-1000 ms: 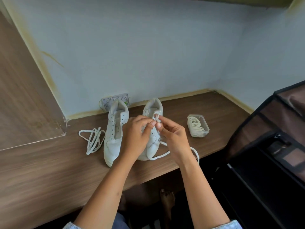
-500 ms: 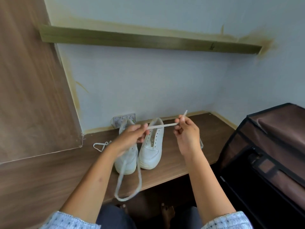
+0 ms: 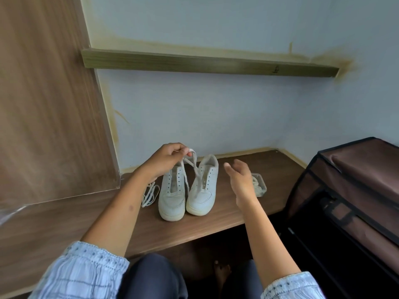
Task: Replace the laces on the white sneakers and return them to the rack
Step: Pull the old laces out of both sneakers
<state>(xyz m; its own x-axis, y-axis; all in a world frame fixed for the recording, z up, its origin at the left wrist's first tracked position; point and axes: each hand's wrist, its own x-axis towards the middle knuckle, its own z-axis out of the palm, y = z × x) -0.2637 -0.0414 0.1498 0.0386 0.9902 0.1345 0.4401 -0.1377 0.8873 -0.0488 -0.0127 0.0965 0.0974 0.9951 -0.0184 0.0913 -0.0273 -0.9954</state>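
1. Rack (image 3: 354,190): dark brown fabric-covered unit at right edge of frame, front open, well apart from the shoes.
2. Wooden counter (image 3: 226,221): ran across centre of frame; both white sneakers stood on it.
3. Left sneaker (image 3: 171,197) and right sneaker (image 3: 203,190): side by side, touching, toes toward the camera, centre of frame. Eyelets appeared empty on both.
4. Left hand (image 3: 166,157): just above the shoes' heels, fingers curled, pinching a white lace (image 3: 190,167) near its fold; two strands hung down over the gap between the shoes.
5. Right hand (image 3: 238,180): right of the shoes, fingers relaxed and spread, holding nothing.
6. Clear box (image 3: 261,186): partly behind the right hand, held coiled laces.
7. Loose lace (image 3: 150,195): bundled on the counter left of the shoes.
8. Handling judgement: lace was flat, limp and light, so it would twist and sag. Best pinched just behind the stiff tip for threading. Shoes were light and fairly rigid; hold at heel collar or steady by the sidewall.
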